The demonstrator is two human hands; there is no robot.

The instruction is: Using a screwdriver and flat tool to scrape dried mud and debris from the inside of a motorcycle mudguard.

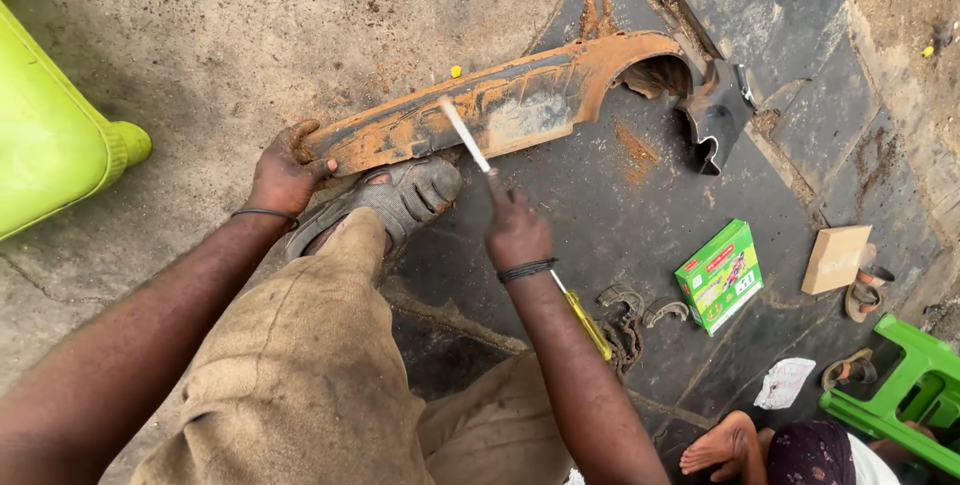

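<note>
Two hands are on the job: my left hand (283, 173) clamps the near end of the rusty panel (500, 105) against the ground, fingers wrapped over its edge, and my right hand (517, 228) is closed around a thin white tool (465, 135) whose tip rests on the panel's face just beyond the grip. My shoe (400, 197) presses on the panel's lower edge between the two hands, which helps pin it. To do this well, I judge I should keep the left hold and the foot firm so the panel does not slide, and work the tool in short, controlled strokes, angled away from the left fingers. The panel lies on dark stone slabs, stretching away to the right of my right hand. Behind that wrist lie a yellow-handled screwdriver (585, 323) and some curved metal parts (640, 307); further right sit a green box (720, 276) and a brown box (836, 258). Another person's bare foot (722, 445) is near my elbow, so I should mind my backswing. A green stool (915, 385) stands well apart.
</note>
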